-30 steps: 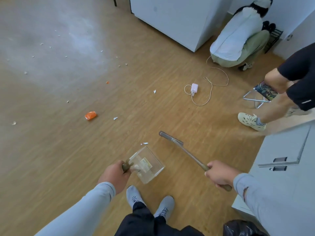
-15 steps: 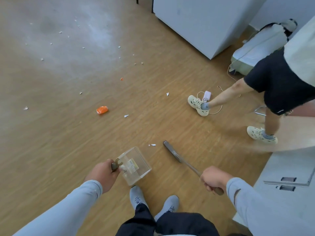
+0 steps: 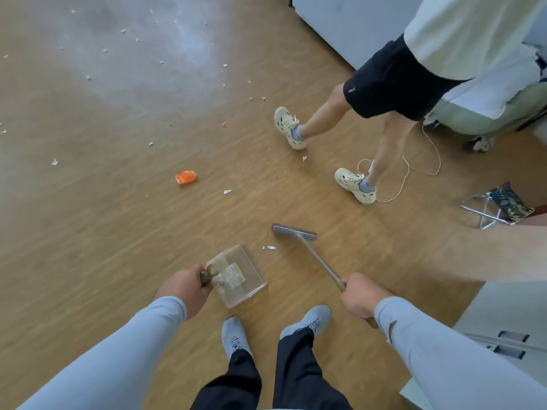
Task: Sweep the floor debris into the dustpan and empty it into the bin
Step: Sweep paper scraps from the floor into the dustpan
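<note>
My left hand [image 3: 186, 290] grips the handle of a clear plastic dustpan [image 3: 241, 275], held low over the wooden floor in front of my feet. My right hand [image 3: 362, 298] grips the long handle of a small grey broom [image 3: 294, 232], whose head rests on the floor just beyond the dustpan. Two white scraps [image 3: 269, 247] lie between the broom head and the pan. An orange wrapper [image 3: 185, 177] lies farther off to the left, and several small white bits [image 3: 227, 192] are scattered across the floor beyond it.
A person in black shorts [image 3: 384, 84] walks across the floor ahead on the right, cream shoes [image 3: 355, 184] beside a loose white cable [image 3: 411, 170]. Another person crouches at far right. A folding stool [image 3: 497, 208] and white cabinets [image 3: 509, 329] stand at right.
The walking person has stepped farther left across the floor. My view has shifted, and the broom head has turned broadside near the two scraps. Both hands keep their grips.
</note>
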A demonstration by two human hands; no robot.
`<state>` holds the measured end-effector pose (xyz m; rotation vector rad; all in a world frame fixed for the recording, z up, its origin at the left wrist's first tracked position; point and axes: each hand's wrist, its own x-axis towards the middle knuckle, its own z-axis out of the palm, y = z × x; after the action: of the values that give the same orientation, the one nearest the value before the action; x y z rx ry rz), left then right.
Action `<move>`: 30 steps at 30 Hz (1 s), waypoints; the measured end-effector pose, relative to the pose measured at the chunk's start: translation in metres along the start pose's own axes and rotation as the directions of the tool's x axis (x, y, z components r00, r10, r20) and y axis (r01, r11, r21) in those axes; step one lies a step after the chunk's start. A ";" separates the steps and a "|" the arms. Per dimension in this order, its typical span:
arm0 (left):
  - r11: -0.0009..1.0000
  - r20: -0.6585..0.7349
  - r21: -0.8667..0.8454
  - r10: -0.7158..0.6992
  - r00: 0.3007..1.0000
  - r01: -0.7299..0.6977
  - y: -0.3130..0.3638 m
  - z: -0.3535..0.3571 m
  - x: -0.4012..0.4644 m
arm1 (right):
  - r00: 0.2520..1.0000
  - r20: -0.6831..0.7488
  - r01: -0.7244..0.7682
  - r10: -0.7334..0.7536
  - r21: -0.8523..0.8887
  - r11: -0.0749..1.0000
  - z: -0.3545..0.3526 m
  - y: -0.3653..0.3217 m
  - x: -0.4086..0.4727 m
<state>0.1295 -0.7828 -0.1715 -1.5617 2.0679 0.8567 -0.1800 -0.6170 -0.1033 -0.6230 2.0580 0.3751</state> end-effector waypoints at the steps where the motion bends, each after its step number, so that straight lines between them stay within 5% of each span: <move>1: 1.000 0.002 0.010 0.002 1.000 -0.002 0.001 0.001 0.003 | 1.000 0.003 0.005 -0.005 -0.053 0.999 0.002 -0.001 0.000; 7: 0.999 0.006 0.040 -0.004 1.000 0.004 0.000 -0.002 0.014 | 0.995 0.097 0.002 0.018 -0.195 0.981 0.012 0.007 -0.011; 18: 0.999 0.021 0.052 0.006 1.000 -0.007 0.003 -0.004 0.018 | 0.995 0.093 -0.052 0.041 0.123 0.991 -0.036 0.023 -0.022; 30: 0.998 0.003 0.054 0.009 1.000 -0.009 0.004 -0.004 0.020 | 0.980 0.197 0.013 0.000 -0.068 0.998 0.007 -0.035 -0.001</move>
<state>0.1201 -0.7985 -0.1807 -1.5228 2.0800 0.7992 -0.1550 -0.6418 -0.1073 -0.6089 1.8601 0.4867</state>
